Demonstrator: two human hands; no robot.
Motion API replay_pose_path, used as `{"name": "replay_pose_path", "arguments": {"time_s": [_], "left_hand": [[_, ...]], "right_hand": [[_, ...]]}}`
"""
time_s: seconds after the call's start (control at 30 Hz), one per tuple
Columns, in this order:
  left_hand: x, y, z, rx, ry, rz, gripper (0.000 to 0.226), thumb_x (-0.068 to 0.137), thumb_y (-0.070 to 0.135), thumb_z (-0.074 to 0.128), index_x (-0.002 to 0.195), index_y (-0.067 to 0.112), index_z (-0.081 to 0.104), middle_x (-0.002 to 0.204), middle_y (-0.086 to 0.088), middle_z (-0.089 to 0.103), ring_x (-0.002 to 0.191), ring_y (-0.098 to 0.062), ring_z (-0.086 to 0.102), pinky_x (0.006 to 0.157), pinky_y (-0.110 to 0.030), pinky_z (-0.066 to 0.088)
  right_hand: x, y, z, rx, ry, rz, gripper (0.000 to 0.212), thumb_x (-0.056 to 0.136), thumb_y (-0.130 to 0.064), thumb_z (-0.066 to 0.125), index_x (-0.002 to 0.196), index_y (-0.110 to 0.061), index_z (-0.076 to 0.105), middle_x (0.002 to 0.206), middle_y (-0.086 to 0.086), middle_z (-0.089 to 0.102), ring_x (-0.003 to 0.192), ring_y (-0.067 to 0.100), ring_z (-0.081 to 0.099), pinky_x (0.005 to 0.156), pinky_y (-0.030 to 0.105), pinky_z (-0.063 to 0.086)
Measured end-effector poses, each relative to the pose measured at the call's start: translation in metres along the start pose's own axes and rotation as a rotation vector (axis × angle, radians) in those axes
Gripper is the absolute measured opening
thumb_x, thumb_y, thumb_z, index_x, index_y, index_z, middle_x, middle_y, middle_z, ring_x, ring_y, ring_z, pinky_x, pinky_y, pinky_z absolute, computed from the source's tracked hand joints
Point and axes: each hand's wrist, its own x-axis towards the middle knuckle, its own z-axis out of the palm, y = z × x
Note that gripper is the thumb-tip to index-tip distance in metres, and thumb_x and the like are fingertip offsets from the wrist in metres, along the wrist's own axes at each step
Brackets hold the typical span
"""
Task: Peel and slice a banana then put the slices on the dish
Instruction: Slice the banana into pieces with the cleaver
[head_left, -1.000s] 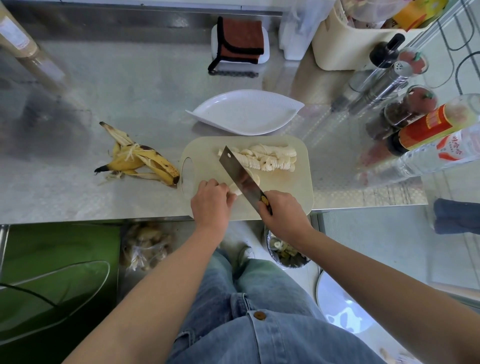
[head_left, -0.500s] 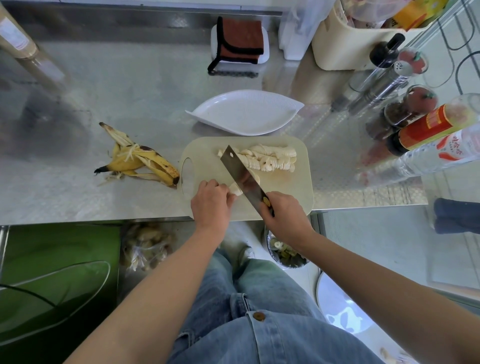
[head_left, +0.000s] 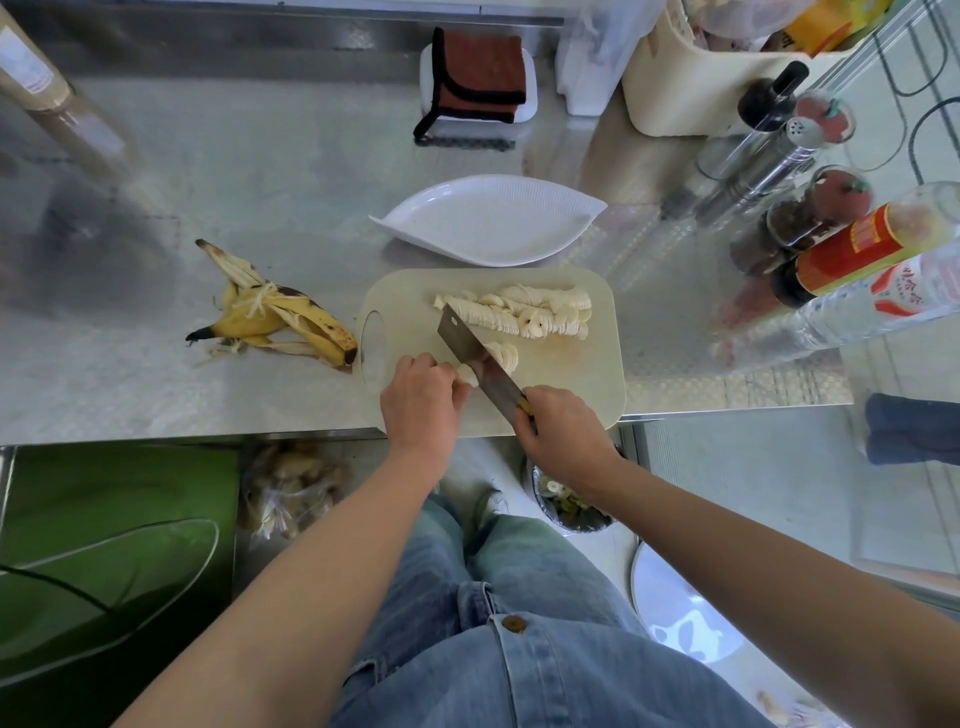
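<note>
the slicing step is in hand, and by the look of it near its end. the left hand (head_left: 421, 397) curls its fingers round a short banana stub (head_left: 466, 375) at the near-left of the cutting board (head_left: 582, 379), pinning it down. the right hand (head_left: 558, 431) grips the handle of the cleaver (head_left: 475, 353). its blade lies slantwise across the board, edge down at the stub; whether it has bitten through is hard to tell from this angle. a small stack of slices (head_left: 505, 356) sits just right of the blade, and the main heap of slices (head_left: 524, 312) lies in a row along the far side of the board. the dish (head_left: 493, 223) stands just beyond the board, with no slice on it yet. the peel (head_left: 275, 322) lies on the counter (head_left: 260, 171) to the left, apart from the board.

i judge only 1 or 2 cuts are left. they call for the left fingertips tucked back, since the stub is short and the blade is close to them. after that the slices go over the board's far edge to the dish, a short carry with nothing between.

the board's near edge sits at the counter's front lip, under both wrists, so there is little room to draw back. bottles and shakers (head_left: 810, 218) crowd the right; the freer room is to the left.
</note>
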Motion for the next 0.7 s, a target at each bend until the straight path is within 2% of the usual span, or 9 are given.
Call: {"name": "replay_pose_path", "arguments": {"time_s": [0.17, 0.33, 0.7], "left_hand": [[-0.0001, -0.0008, -0.0004, 0.011, -0.003, 0.0, 0.021, 0.088, 0.037, 0.064, 0.091, 0.018, 0.073, 0.085, 0.0, 0.061, 0.086, -0.018, 0.049, 0.055, -0.03, 0.04], [0.0005, -0.0005, -0.0017, 0.028, -0.008, 0.014, 0.022, 0.089, 0.037, 0.064, 0.092, 0.017, 0.073, 0.087, -0.001, 0.061, 0.088, -0.019, 0.05, 0.056, -0.03, 0.035], [0.0002, -0.0008, -0.0007, 0.011, -0.001, 0.003, 0.022, 0.087, 0.037, 0.066, 0.093, 0.017, 0.073, 0.088, -0.001, 0.063, 0.087, -0.019, 0.051, 0.056, -0.03, 0.042]], "right_hand": [[-0.0003, 0.0023, 0.0, 0.001, 0.006, 0.005, 0.025, 0.094, -0.018, 0.045, 0.071, -0.01, 0.041, 0.069, 0.007, 0.047, 0.062, 0.028, 0.047, 0.054, 0.033, 0.032], [-0.0037, 0.0014, -0.0065, 0.061, 0.074, -0.017, 0.026, 0.092, -0.015, 0.047, 0.068, -0.009, 0.041, 0.065, 0.006, 0.047, 0.058, 0.029, 0.046, 0.052, 0.036, 0.033], [-0.0035, 0.0036, -0.0055, 0.039, 0.051, -0.018, 0.026, 0.093, -0.017, 0.048, 0.068, -0.01, 0.042, 0.066, 0.006, 0.048, 0.059, 0.027, 0.046, 0.052, 0.033, 0.032]]}}
